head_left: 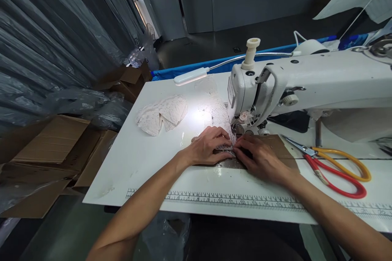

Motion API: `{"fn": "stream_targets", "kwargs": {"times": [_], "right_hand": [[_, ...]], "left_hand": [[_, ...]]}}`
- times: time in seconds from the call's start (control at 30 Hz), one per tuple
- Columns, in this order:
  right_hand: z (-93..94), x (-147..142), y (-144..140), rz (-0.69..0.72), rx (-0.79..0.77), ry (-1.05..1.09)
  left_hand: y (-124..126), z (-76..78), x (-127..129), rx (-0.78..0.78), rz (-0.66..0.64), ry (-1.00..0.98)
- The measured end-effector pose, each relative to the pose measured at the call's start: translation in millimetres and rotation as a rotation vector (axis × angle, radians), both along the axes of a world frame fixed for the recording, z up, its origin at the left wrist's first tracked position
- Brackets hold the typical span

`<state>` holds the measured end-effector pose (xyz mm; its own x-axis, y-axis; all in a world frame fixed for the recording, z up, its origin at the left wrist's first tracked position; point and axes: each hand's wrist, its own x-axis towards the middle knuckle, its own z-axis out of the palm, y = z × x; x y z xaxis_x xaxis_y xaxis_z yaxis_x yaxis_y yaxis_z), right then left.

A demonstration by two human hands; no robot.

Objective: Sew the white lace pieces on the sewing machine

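Left hand: the left hand point(210, 147), at centre frame, lies palm down with fingers spread flat on the white patterned lace fabric piece point(225, 143); it presses the piece to the table and does not pinch it, probably to keep the thin material from shifting.
Right hand: the right hand point(260, 157), just right of centre, has its fingertips drawn together on the edge of the lace piece, touching the left hand's fingertips; whether it nips the edge or only presses it cannot be told.
Lace piece: lies directly in front of the needle area of the white industrial sewing machine point(306, 81), between both hands, so the seam line sits where the needle would come down.
Lamp: the white gooseneck lamp point(191, 76), upper centre, throws a bright patch on the white table top point(137, 159) beside the needle, lighting the fine pattern.
Finished stack: a small heap of white lace pieces point(162, 114) rests left of the light patch, well apart from the hands.
Scissors: the scissors with red and yellow handles point(333, 167) lie closed at right, near the right forearm, within ready reach.
Ruler: a printed measuring scale point(232, 200) runs along the near table edge.
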<state>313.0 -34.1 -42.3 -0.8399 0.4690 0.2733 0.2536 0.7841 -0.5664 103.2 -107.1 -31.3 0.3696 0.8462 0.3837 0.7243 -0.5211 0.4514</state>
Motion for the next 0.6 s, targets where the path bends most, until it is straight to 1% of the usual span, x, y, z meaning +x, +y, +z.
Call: {"fn": "stream_targets", "kwargs": {"times": [0.1, 0.17, 0.27, 0.33, 0.4, 0.47, 0.6], "right_hand": [[0.3, 5, 5, -0.06, -0.041, 0.035], [-0.6, 9, 8, -0.087, -0.007, -0.011], [-4.1, 12, 11, 0.0, 0.102, -0.068], [-5.6, 12, 11, 0.05, 0.169, -0.075], [-4.2, 11, 9, 0.078, 0.19, -0.087], [0.2, 12, 8, 0.1, 0.162, -0.096], [10.1, 18, 7, 0.156, 0.059, -0.131]], "left_hand": [[1, -0.7, -1, 0.09, 0.013, -0.033], [2, 0.9, -1, 0.156, 0.034, -0.087], [3, 3.7, 0, 0.214, 0.031, -0.106], [2, 3.9, 1, 0.207, 0.008, -0.065], [2, 2.2, 3, 0.183, -0.014, -0.005], [1, -0.5, 5, 0.163, -0.027, 0.057], [1, -4.9, 6, 0.162, -0.036, 0.147]]}}
